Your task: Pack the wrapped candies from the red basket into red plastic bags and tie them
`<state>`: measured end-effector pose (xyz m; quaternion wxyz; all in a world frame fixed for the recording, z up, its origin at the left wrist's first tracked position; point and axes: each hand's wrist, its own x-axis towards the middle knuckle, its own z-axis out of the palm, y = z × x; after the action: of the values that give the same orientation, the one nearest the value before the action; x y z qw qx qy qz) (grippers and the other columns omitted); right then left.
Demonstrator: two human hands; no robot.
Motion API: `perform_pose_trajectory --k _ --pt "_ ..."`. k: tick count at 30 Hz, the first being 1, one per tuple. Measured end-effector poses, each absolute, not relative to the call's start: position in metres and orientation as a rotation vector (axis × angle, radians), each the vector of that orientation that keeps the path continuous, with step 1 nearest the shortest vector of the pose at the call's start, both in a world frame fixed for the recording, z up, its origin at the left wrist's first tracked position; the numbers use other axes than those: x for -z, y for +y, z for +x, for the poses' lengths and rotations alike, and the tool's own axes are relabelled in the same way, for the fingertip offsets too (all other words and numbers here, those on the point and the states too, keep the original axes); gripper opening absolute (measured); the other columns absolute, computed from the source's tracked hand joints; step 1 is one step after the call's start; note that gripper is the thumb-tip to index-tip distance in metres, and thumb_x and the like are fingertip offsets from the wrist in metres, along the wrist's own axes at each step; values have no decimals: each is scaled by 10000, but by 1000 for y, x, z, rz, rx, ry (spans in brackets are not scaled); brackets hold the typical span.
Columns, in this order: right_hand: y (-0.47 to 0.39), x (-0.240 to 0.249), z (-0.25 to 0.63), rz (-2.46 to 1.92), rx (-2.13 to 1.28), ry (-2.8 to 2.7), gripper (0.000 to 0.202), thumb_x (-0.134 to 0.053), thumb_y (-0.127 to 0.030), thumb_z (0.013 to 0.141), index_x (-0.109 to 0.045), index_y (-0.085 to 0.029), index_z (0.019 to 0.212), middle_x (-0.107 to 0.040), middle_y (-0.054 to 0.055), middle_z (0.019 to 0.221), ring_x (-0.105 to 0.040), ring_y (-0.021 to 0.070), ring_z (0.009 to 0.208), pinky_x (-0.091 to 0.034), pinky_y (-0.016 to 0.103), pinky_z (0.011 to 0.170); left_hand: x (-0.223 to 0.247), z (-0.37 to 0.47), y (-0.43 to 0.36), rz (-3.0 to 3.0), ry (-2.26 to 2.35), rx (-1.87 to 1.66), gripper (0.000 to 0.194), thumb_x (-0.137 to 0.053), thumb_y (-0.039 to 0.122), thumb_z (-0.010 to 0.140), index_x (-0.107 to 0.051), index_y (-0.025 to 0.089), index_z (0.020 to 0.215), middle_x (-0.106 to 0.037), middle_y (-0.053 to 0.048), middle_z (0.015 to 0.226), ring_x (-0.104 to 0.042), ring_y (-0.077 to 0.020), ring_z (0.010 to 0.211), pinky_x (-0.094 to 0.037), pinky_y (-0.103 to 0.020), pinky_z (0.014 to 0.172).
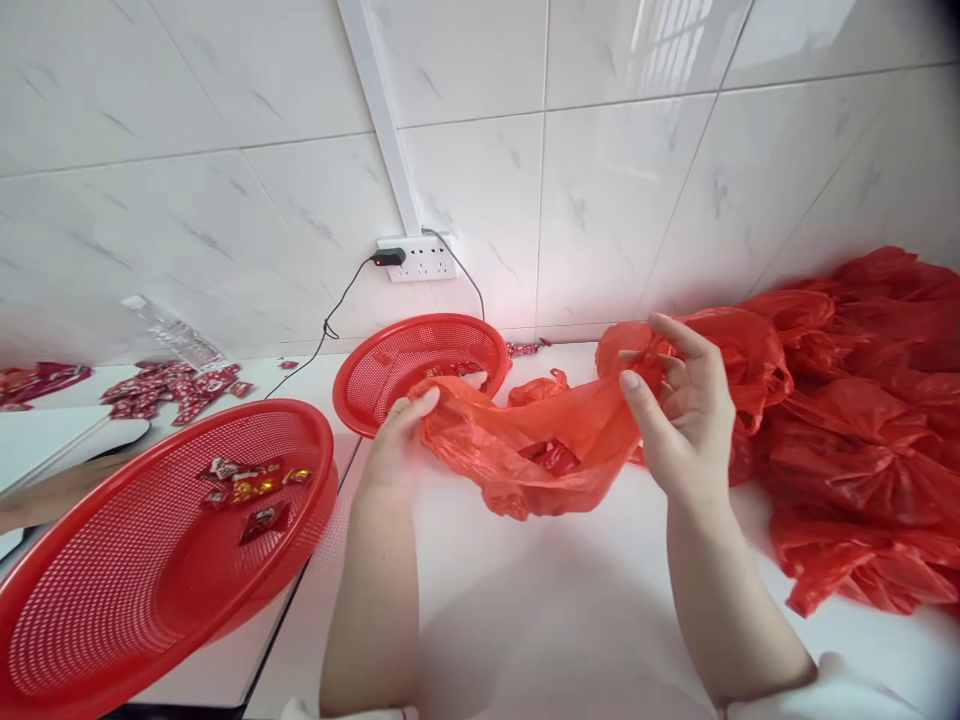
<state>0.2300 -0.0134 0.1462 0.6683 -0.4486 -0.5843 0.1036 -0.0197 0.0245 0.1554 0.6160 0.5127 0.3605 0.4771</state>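
Note:
A thin red plastic bag (pixel 510 455) hangs stretched between my two hands above the white table. Its left edge is pinched in my left hand (pixel 397 440), thumb on top. My right hand (pixel 682 410) grips the bag's right end between thumb and fingers. Inside the bag's mouth lie a few dark red wrapped packets (pixel 553 456). Just behind my left hand stands a small red plastic basket (pixel 360 375) with some wrapped pieces at its bottom.
A large red basket (pixel 67 600) at left holds several wrapped sweets (pixel 259 487). Filled red bags (pixel 862 430) pile up at right. Red packets (pixel 172 388) and a clear bottle (pixel 176 335) lie back left. Another person's arm (pixel 60 490) reaches behind the large basket. A power strip (pixel 420 258) is on the wall.

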Motion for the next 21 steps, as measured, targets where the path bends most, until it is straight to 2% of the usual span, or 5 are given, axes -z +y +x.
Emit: perform_pose_trajectory --k 6,11,16,18,21 --pt "-7 -139 229 -962 -411 -1395 527 -559 -341 915 -346 -327 1397 -387 115 1447 -597 242 1126 -581 415 834 -138 -16 39 991 718 -1120 459 -456 528 778 -708 152 851 -705 -140 927 -597 -344 1091 -430 -503 949" --pt "-3 -135 233 -1058 -377 -1397 512 -578 -368 905 -391 -323 1380 -435 96 1426 -541 247 1217 -513 453 955 -136 -30 43 1033 700 -1334 350 -435 493 763 -574 223 588 -586 -58 667 -614 -266 923 -413 -475 972" --pt "-6 -137 226 -1048 -418 -1469 444 -564 -328 914 -463 -320 1346 -509 74 1380 -588 228 1137 -530 423 923 -145 -17 36 1092 702 -1347 322 -453 442 840 -489 214 614 -507 -17 664 -589 -192 748 -447 -432 904" --pt "-10 -139 219 -1018 -436 -1568 461 -563 -288 912 -463 -329 1359 -535 62 1357 -608 218 1099 -532 417 928 -146 -6 31 1096 670 -1210 326 -464 450 864 -525 203 661 -529 -22 687 -586 -186 723 -478 -395 818" --pt "-15 -139 206 -961 -439 -1799 545 -596 -238 879 -445 -353 1390 -507 52 1379 -525 243 1236 -507 427 984 -142 11 23 1083 642 -959 222 -547 380 868 -638 179 846 -611 -42 764 -612 -185 758 -489 -322 733"
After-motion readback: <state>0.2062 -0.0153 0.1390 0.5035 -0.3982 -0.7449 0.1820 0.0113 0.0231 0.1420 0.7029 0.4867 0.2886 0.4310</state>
